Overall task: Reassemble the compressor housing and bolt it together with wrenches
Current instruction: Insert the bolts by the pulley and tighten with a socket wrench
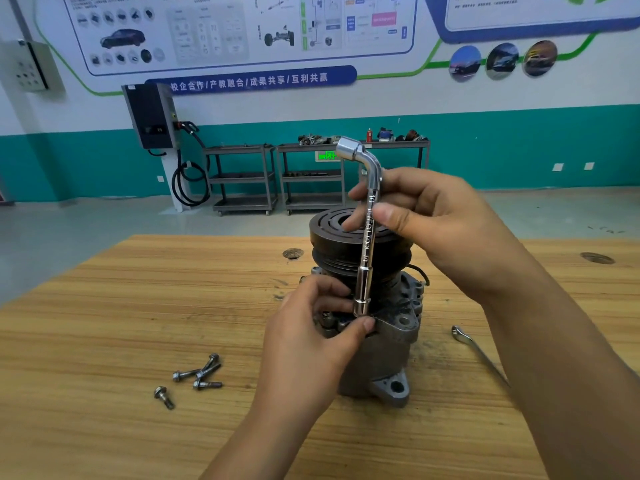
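In the head view, the compressor housing (398,341) stands upright on the wooden desk (121,306), a little right of the centre of the frame, with its dark grooved pulley (332,237) on top and a grey mounting ear (394,388) at its base, toward the bottom of the frame. An L-shaped socket wrench (367,244) stands almost vertical in front of the pulley; its bent upper end with the open socket points to the upper left, and its lower socket end comes down on the flange of the housing. The right hand (440,226) comes from the right side and holds the upper part of the wrench shaft, its fingers (388,216) curled around it. The left hand (308,337) comes from the bottom of the frame and pinches the lower socket end between the thumb and the other fingers, right at the flange. If a bolt sits under the socket I cannot tell, because the hand hides it. In the lower left, three bolts (202,372) lie in a small crossed pile on the desk, and a single bolt (163,397) lies near them. To the right of the housing, apart from it, a flat open-end wrench (476,351) lies on the desk, partly hidden by the right forearm. Behind, grey trolleys (242,178) stand at a white and teal wall.
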Demonstrator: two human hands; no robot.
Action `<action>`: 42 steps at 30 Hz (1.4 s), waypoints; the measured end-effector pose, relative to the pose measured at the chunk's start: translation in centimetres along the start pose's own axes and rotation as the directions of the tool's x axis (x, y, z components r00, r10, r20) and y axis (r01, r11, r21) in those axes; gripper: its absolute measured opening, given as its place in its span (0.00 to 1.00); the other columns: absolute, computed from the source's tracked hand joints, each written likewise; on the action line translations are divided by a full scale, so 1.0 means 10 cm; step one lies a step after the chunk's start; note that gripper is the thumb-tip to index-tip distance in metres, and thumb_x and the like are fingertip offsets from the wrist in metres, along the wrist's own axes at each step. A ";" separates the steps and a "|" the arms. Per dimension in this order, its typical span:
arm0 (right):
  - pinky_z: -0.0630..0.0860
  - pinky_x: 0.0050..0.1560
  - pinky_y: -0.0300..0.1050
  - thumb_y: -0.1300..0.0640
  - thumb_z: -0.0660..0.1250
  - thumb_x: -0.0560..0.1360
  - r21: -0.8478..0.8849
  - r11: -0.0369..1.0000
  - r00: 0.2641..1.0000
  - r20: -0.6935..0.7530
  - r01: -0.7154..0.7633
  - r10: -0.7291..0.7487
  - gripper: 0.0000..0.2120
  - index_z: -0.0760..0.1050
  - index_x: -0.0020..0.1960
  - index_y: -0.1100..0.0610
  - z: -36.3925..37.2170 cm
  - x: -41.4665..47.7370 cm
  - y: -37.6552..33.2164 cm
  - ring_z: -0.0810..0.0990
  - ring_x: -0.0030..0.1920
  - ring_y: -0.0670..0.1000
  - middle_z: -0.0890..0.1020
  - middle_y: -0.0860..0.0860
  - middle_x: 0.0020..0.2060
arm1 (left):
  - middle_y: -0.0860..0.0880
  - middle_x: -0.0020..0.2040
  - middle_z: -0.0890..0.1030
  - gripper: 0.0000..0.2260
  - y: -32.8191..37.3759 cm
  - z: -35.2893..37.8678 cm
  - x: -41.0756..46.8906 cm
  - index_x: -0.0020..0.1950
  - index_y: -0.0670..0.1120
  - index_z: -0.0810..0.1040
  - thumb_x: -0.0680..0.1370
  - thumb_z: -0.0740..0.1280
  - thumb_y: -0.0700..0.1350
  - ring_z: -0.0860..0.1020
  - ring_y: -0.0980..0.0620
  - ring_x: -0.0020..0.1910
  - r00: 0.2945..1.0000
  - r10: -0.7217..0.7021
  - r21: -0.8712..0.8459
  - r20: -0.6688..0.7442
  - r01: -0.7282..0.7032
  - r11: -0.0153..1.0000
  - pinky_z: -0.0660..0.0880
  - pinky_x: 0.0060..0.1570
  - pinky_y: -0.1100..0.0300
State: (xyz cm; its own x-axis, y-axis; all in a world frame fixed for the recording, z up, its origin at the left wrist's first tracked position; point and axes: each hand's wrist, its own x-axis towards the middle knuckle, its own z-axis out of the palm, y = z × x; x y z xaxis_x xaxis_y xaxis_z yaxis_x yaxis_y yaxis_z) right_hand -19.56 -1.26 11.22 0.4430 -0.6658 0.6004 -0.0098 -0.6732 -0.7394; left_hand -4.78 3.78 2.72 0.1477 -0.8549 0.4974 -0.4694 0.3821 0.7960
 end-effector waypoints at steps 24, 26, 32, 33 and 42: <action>0.80 0.49 0.53 0.57 0.74 0.64 -0.001 1.000 0.998 -0.053 -0.027 0.027 0.08 0.78 0.41 0.53 -0.03 0.01 0.09 0.83 0.46 0.57 0.82 0.59 0.40 | 0.55 0.39 0.82 0.07 0.51 -0.13 0.81 0.43 0.50 0.78 0.68 0.73 0.48 0.81 0.56 0.42 0.931 0.352 -0.377 0.099 -0.292 0.879 0.76 0.44 0.60; 0.81 0.47 0.51 0.57 0.74 0.63 -0.011 1.000 0.998 -0.054 -0.016 0.015 0.07 0.79 0.40 0.48 -0.01 0.02 0.09 0.83 0.42 0.55 0.82 0.53 0.35 | 0.56 0.38 0.81 0.09 0.49 -0.16 0.89 0.40 0.50 0.78 0.64 0.75 0.49 0.80 0.56 0.41 0.909 0.394 -0.398 0.135 -0.315 0.862 0.74 0.44 0.60; 0.79 0.42 0.48 0.56 0.76 0.62 -0.050 0.999 0.997 -0.078 -0.015 0.011 0.09 0.77 0.35 0.46 0.02 0.03 0.10 0.81 0.38 0.49 0.81 0.50 0.33 | 0.58 0.37 0.78 0.12 0.44 -0.19 1.04 0.41 0.42 0.74 0.65 0.74 0.41 0.77 0.58 0.40 0.831 0.458 -0.478 0.316 -0.278 0.833 0.72 0.44 0.64; 0.79 0.43 0.50 0.56 0.76 0.61 -0.054 0.998 0.996 -0.088 -0.019 0.014 0.09 0.77 0.35 0.47 0.02 0.03 0.10 0.81 0.38 0.50 0.80 0.51 0.33 | 0.58 0.37 0.78 0.11 0.43 -0.19 1.05 0.41 0.42 0.74 0.65 0.74 0.43 0.76 0.57 0.40 0.823 0.458 -0.478 0.336 -0.270 0.836 0.72 0.45 0.64; 0.77 0.52 0.43 0.56 0.70 0.68 0.010 0.997 0.994 0.078 -0.075 0.074 0.10 0.83 0.48 0.49 -0.08 0.00 0.12 0.82 0.50 0.47 0.85 0.48 0.45 | 0.55 0.42 0.82 0.05 0.43 -0.24 1.06 0.44 0.49 0.82 0.72 0.66 0.42 0.80 0.55 0.47 0.796 0.395 -0.453 0.458 -0.173 0.875 0.75 0.49 0.63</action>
State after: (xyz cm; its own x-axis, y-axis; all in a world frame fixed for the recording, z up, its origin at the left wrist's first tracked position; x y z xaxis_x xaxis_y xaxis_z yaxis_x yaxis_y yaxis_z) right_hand -20.29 -2.34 10.59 0.5094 -0.6870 0.5182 -0.0342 -0.6179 -0.7855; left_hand -3.14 -2.78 12.23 -0.4665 -0.6906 0.5526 -0.0419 0.6413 0.7661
